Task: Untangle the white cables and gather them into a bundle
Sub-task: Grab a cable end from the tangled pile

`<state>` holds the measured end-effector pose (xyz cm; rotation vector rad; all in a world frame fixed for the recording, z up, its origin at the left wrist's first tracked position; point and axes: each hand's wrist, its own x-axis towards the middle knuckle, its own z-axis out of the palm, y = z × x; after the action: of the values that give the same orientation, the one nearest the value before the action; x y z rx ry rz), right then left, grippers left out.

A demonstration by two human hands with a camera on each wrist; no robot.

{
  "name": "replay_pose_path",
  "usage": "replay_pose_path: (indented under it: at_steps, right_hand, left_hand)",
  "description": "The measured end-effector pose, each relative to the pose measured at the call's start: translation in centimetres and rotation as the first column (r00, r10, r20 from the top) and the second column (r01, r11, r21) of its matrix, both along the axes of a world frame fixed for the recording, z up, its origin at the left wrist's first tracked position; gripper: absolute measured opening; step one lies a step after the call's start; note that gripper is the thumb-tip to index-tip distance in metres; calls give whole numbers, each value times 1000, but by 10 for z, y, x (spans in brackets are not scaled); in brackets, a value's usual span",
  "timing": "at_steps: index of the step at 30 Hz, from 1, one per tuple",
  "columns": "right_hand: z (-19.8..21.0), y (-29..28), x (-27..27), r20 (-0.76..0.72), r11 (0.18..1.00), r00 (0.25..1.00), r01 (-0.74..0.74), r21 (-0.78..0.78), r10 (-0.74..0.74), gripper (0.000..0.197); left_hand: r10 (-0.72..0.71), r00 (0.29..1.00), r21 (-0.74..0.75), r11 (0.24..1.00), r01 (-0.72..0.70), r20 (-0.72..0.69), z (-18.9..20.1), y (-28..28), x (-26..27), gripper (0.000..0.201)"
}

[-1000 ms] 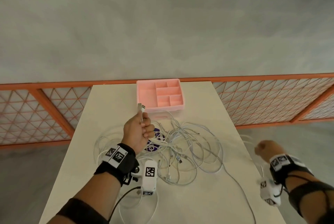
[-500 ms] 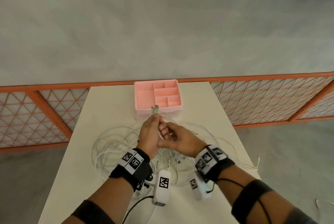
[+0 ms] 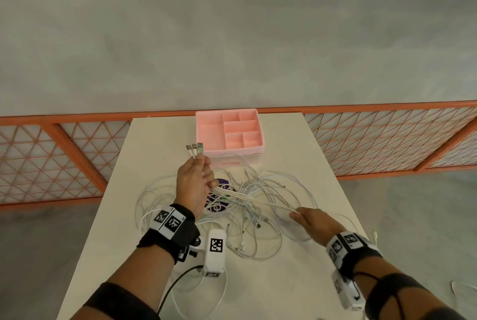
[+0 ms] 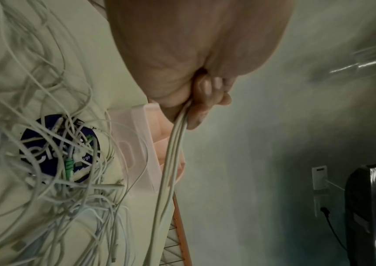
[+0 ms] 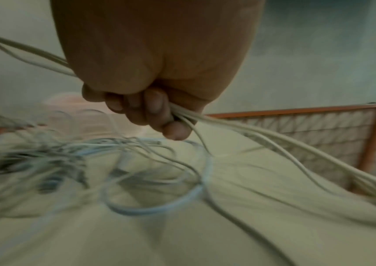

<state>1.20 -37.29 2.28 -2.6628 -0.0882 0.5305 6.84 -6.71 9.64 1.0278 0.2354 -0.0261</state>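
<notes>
1. The left hand (image 3: 195,185) is raised over the middle of the table (image 3: 304,281), its fingers clenched round a few white cables (image 3: 247,197); three plug ends (image 3: 195,150) stick up out of the fist on the far side.
2. From the underside of that fist the held strands run taut, side by side, toward the near right and into the right hand (image 3: 313,224).
3. The right hand is closed round the same strands (its wrist view is blurred, yet the fingers (image 5: 153,108) plainly curl over them), and the strands pass out on its right side.
4. The rest of the white cables lie in a loose tangle (image 3: 258,216) on the tabletop below and between both hands, with loops spreading to the left and to the near edge.
5. A round dark-blue disc (image 4: 59,149) with white lettering lies beneath the tangle, just right of the left wrist; a short green piece (image 4: 68,167) lies across it.
6. A pink divided tray (image 3: 229,133) stands at the far edge of the table, its front wall just beyond the farthest loops.
7. An orange mesh fence (image 3: 387,138) runs behind the table.
</notes>
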Motion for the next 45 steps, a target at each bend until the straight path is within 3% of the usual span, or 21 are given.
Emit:
replay_pose_path:
  at_steps: [3,7,11,14,17,20,23,25,28,30,34,36,38,40,42,43,45]
  right_hand:
    - [-2,-43,-11,-34,987,996,78,-143,-84,77]
    - [-1,-84,-12,20,920,984,170,-353,-174,47]
    - [-4,-119,-12,67,845,930,358,-398,-362,36]
    - [-24,-135,-22,-23,827,907,373,-420,-421,31]
    - [-45,-128,-41,-227,855,894,256,-451,-387,23]
    - [-56,-124,-63,-437,884,795,252,-393,-420,13]
    - [-52,-130,-80,-555,885,691,394,-247,-463,21]
    - [-47,-136,-89,-549,815,638,559,-151,-539,38]
    - [-44,-139,-93,-565,571,475,821,9,-675,62]
    - [-40,-130,-90,-590,570,450,821,-21,-670,68]
    - [-30,-105,-85,-658,494,406,868,60,-634,48]
    - [-34,-105,-77,-590,485,427,872,68,-685,61]
    - [-41,-107,-70,-503,536,477,843,32,-721,62]
    - [-50,-101,-67,-419,697,604,709,-106,-678,51]
    - [-64,-94,-66,-310,828,780,437,-351,-543,57]
    - [-69,-90,-64,-277,839,833,344,-421,-480,58]
    - [-72,-82,-59,-249,854,872,289,-433,-422,43]
  left_hand:
    - [-6,1000,2,1000,6,-15,0,-1,1,34]
    - [-100,993,73,992,104,-57,-3,-18,-6,33]
    - [-207,968,59,974,217,-140,-5,-23,-12,31]
    - [-259,946,24,963,268,-196,-8,-17,-14,32]
    - [-326,907,57,934,353,-268,-16,-19,-20,31]
    - [-384,868,93,898,430,-314,-24,-24,-26,31]
    - [-405,856,100,884,456,-320,-25,-29,-27,32]
    - [-410,853,87,884,459,-323,-23,-32,-27,32]
    - [-424,846,57,884,465,-323,-19,-38,-25,32]
    - [-425,846,65,882,467,-321,-18,-41,-25,32]
    - [-399,864,85,893,442,-308,-16,-41,-23,31]
    - [-381,873,82,903,422,-305,-16,-37,-19,31]
    - [-369,879,76,910,408,-301,-16,-33,-17,30]
    - [-356,885,71,917,393,-299,-16,-30,-15,30]
    - [-338,892,66,926,373,-300,-15,-29,-14,30]
    - [-330,896,61,930,363,-297,-14,-28,-14,30]
    - [-321,903,41,937,346,-285,-13,-26,-14,31]
